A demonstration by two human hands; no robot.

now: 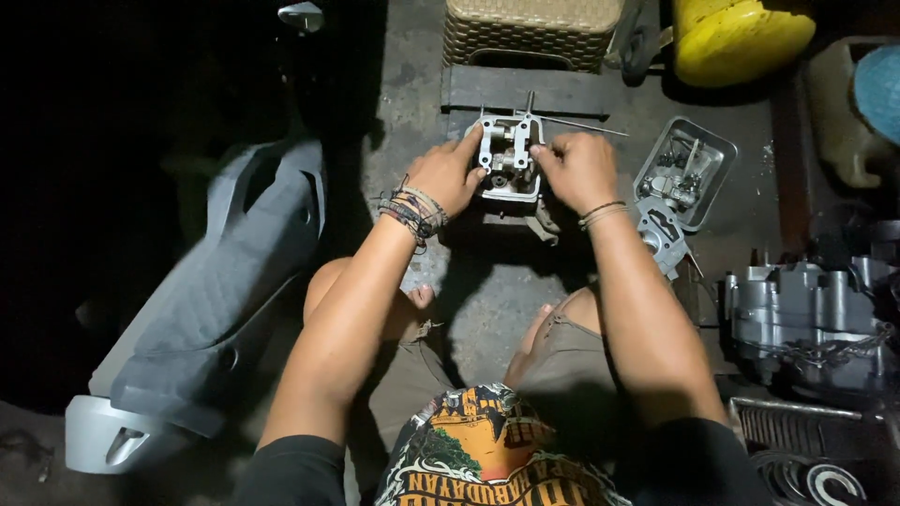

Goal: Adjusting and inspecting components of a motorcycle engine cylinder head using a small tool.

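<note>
A metal cylinder head point(511, 159) is shown on the concrete floor point(487, 300), directly ahead of the squatting person and between both hands. It is flanked by the left hand point(448, 174) on its left side and the right hand point(574, 169) on its right, both equally near. Each hand is seen partly curled, fingertips pressed against the casting's edges; a full grasp cannot be confirmed. A thin rod point(581, 125) is seen projecting rightward from the top. A metal tray of small parts point(689, 169) lies beside the right wrist.
</note>
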